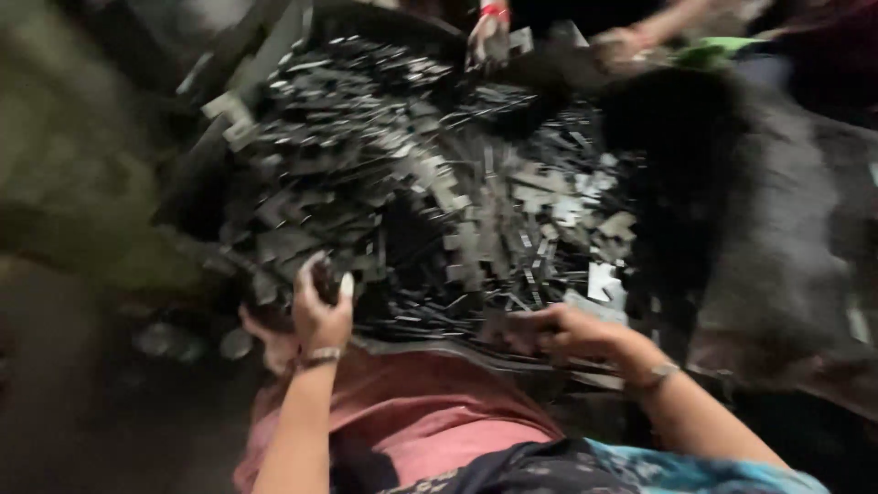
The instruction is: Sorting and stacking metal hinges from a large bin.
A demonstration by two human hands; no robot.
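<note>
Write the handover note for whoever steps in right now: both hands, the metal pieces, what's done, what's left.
Left hand: raised at the near left edge of the heap of flat metal pieces, fingers closed round a few dark pieces.
Right hand: resting on the near edge of the heap, fingers among the pieces; grip unclear.
Another person's hand works the far side.
Done: nothing visibly sorted.
Left: the whole heap.

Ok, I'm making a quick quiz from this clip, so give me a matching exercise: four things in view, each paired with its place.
Things:
1. left hand
2. right hand
3. another person's hand
4. pink cloth

Places:
A. far edge of the pile of flat metal pieces
B. near right edge of the pile
C. over the lap, below the pile
D. near left edge, fingers curled around pieces

Pairs: 1-D, 2-B, 3-A, 4-C
</note>
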